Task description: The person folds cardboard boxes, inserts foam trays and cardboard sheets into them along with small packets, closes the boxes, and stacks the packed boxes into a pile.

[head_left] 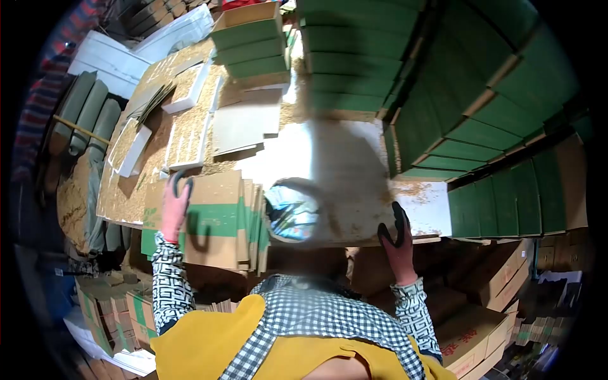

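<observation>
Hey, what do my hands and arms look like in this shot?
Your left hand and right hand wear gloves, pink toward the wrists and near-black toward the tips. The forearms have black-and-white sleeves with an angular maze-like pattern; above them shows mustard-yellow clothing.

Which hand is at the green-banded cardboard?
The left hand, over that cardboard; the right hand is apart, by the near edge of the table.
</observation>
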